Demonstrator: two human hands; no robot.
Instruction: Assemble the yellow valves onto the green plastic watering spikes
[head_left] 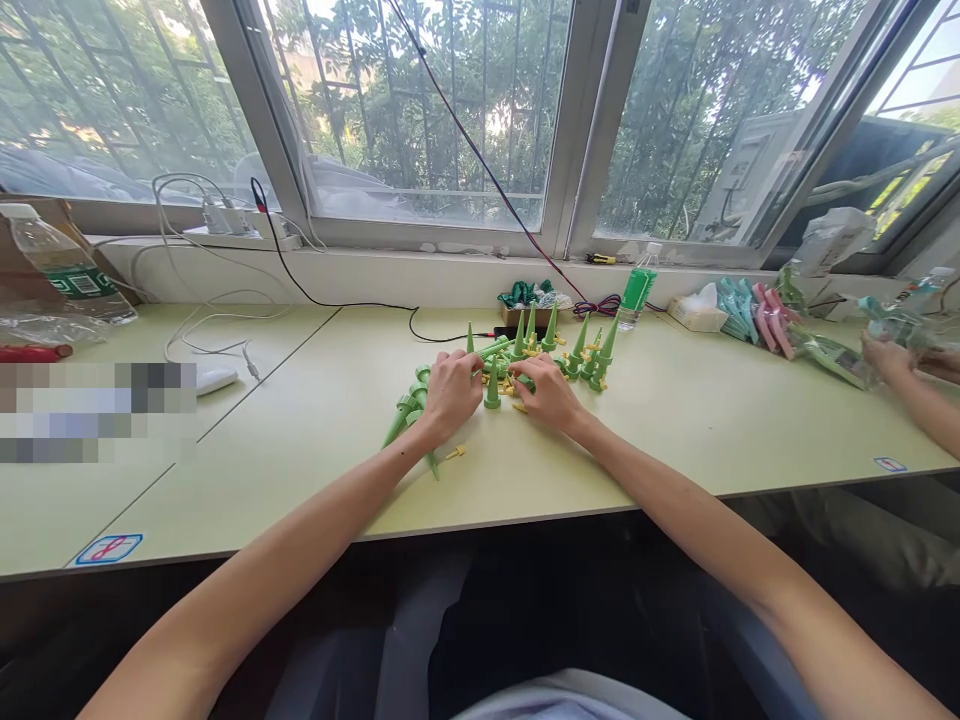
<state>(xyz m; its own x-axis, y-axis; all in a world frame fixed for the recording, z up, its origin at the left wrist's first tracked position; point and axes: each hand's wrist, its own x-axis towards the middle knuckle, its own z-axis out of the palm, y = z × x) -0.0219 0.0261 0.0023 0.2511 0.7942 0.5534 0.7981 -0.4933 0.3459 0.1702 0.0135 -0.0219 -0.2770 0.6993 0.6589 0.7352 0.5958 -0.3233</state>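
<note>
My left hand [453,388] is over the left part of a heap of green plastic parts, its fingers drawn together; what they hold is hidden. Across from it, my right hand [549,394] has thumb and fingers bent close together at the heap's right side, and I cannot make out what is in them. Between the hands a green cone-shaped spike [492,385] stands upright on the table. More green spikes [403,412] lie in a pile beside my left wrist. Several upright spikes [602,360] with yellow pieces stand beyond my right hand. A small yellow piece [456,453] lies nearer the table edge.
Behind the heap is a small cardboard box [514,316] with green items. A water bottle [640,287] and a tissue pack [697,308] stand toward the window. White cables [217,318] lie at left. Another person's hand [889,358] is at far right, by bagged items.
</note>
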